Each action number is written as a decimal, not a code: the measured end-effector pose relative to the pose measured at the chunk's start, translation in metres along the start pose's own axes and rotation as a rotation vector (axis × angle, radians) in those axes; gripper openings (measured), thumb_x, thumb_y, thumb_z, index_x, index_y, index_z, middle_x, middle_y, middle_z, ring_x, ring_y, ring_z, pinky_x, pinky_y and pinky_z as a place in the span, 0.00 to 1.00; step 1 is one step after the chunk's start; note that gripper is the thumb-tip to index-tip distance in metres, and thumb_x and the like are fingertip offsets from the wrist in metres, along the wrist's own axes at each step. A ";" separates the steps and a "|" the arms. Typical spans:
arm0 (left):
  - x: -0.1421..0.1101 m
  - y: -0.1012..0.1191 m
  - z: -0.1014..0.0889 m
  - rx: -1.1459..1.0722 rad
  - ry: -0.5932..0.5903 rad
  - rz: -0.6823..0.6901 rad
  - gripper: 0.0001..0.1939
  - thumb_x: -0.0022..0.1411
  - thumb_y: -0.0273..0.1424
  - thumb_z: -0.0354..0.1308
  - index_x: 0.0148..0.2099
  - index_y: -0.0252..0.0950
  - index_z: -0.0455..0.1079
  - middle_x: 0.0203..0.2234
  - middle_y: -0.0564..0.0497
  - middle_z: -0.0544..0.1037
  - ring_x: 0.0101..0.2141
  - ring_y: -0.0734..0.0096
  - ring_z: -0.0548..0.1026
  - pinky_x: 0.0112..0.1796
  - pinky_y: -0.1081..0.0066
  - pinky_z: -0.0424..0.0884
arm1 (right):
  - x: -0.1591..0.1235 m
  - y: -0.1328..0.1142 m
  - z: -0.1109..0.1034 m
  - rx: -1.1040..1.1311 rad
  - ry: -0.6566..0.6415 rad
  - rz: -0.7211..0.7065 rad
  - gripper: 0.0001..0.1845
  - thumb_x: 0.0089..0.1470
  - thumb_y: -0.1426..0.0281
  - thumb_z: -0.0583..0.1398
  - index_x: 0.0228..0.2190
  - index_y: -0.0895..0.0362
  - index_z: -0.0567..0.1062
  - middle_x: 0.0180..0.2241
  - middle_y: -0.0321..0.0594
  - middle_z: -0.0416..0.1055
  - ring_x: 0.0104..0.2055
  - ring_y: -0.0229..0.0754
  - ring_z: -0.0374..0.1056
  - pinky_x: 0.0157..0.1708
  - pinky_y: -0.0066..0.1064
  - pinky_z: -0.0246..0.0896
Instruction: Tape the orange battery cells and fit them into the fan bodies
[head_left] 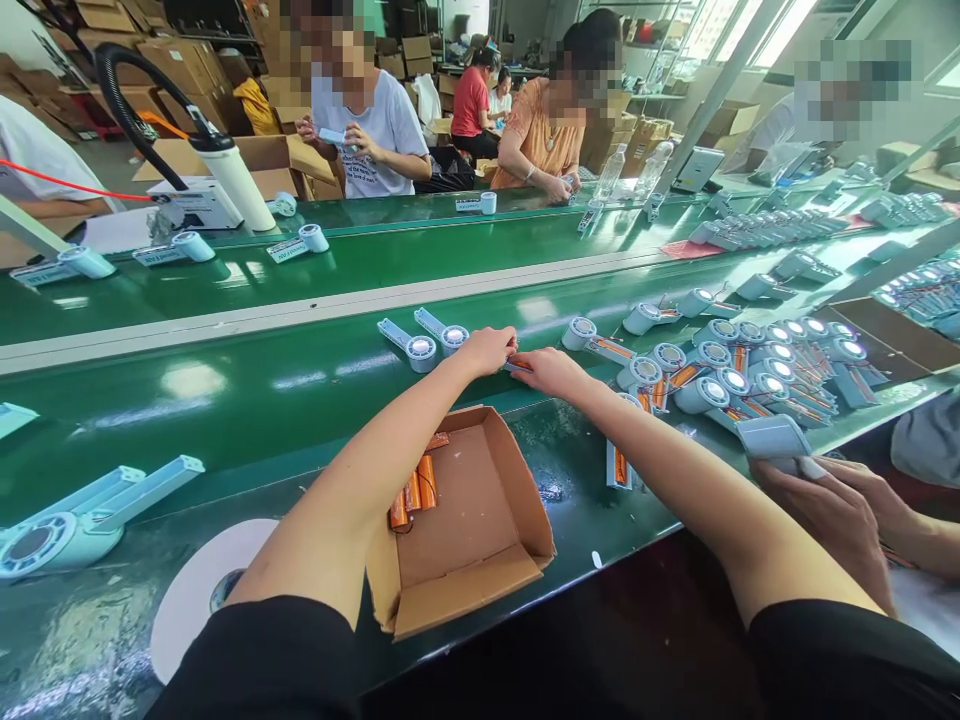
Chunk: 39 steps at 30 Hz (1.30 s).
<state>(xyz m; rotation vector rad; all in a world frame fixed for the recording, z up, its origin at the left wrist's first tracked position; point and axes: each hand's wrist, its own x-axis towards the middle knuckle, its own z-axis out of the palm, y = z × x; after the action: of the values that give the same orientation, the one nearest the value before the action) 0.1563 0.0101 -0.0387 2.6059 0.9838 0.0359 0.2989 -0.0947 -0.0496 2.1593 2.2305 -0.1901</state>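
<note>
My left hand (489, 349) and my right hand (546, 370) meet over the green conveyor belt (300, 340), fingers pinched together around a small orange-and-blue part (516, 364) that I cannot make out fully. Two light-blue handheld fan bodies (420, 345) lie on the belt just left of my left hand. Below my arms sits an open cardboard box (465, 530) with a few orange battery cells (414, 492) inside. Right of my right hand is a heap of several fan bodies (720, 375) with orange cells attached.
A co-worker's hands (825, 500) at the right hold a blue housing. Across the belt, people sit working by cardboard boxes (262, 160). A white tape roll (206, 590) and another fan body (75, 515) lie at the near left. More fans ride the far belt.
</note>
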 end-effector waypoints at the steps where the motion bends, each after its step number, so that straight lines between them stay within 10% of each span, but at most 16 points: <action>1: 0.001 0.001 0.000 -0.003 0.000 0.000 0.14 0.75 0.32 0.52 0.56 0.43 0.74 0.52 0.47 0.83 0.53 0.56 0.80 0.50 0.65 0.72 | 0.001 0.000 0.000 -0.005 -0.005 0.003 0.21 0.69 0.62 0.58 0.59 0.50 0.79 0.50 0.50 0.83 0.51 0.59 0.79 0.45 0.40 0.70; 10: 0.003 0.008 0.002 0.009 0.036 0.008 0.12 0.74 0.32 0.53 0.54 0.42 0.74 0.50 0.45 0.84 0.50 0.55 0.81 0.48 0.64 0.73 | -0.001 0.014 -0.005 0.000 0.018 -0.059 0.19 0.70 0.66 0.59 0.59 0.47 0.79 0.55 0.41 0.82 0.55 0.51 0.78 0.51 0.34 0.68; 17: 0.002 0.015 0.008 0.037 0.063 0.030 0.11 0.75 0.32 0.53 0.54 0.42 0.73 0.49 0.45 0.84 0.51 0.54 0.81 0.49 0.64 0.73 | -0.015 0.023 0.001 -0.045 0.078 0.046 0.13 0.71 0.66 0.58 0.44 0.59 0.82 0.45 0.52 0.83 0.47 0.52 0.79 0.42 0.32 0.66; 39: 0.006 0.038 0.011 0.104 0.066 0.114 0.12 0.74 0.30 0.52 0.55 0.42 0.74 0.50 0.44 0.83 0.50 0.55 0.81 0.48 0.63 0.74 | -0.035 0.032 -0.010 -0.146 -0.022 0.102 0.17 0.72 0.68 0.55 0.48 0.60 0.83 0.50 0.56 0.82 0.51 0.56 0.80 0.46 0.35 0.72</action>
<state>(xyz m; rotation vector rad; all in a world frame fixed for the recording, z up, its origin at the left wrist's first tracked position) 0.1862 -0.0158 -0.0372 2.7696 0.8799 0.1019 0.3327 -0.1277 -0.0384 2.1750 2.0472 -0.0460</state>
